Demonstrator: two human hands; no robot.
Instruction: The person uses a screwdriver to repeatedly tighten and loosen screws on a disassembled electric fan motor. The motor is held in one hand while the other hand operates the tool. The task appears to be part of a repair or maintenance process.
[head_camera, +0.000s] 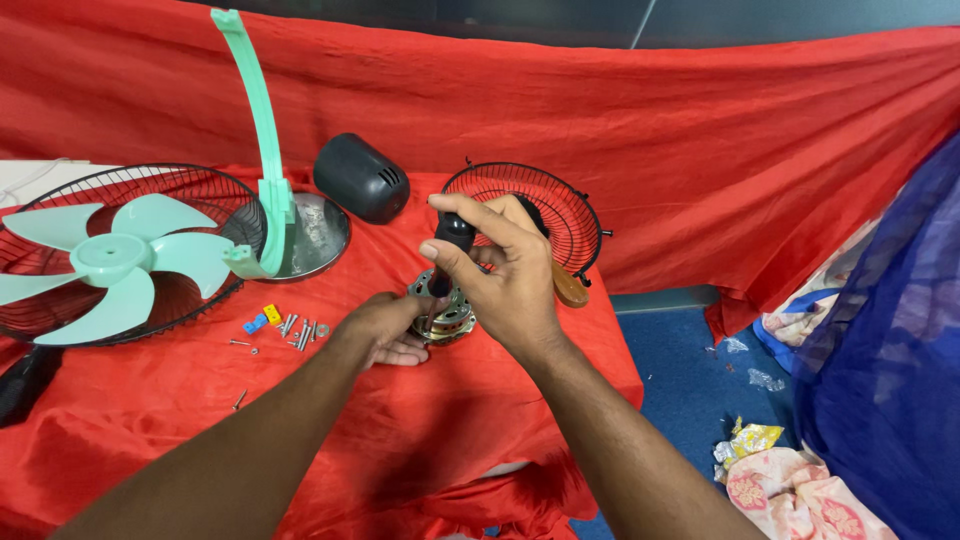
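You are gripping a black-handled screwdriver in your right hand, driving it into the round metal fan motor that your left hand fingers are steadying near the bench's right edge; keep the tip seated squarely.

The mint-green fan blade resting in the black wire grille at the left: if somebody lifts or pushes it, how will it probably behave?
The fan blade looks like thin moulded plastic, so it is probably light for its size. Its wide paddles may flex a little. It seems to lie loose in the curved wire grille, so a push would likely make it slide or rock rather than roll.

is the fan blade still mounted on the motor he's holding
No, the mint-green fan blade lies in the grille, apart from the motor.
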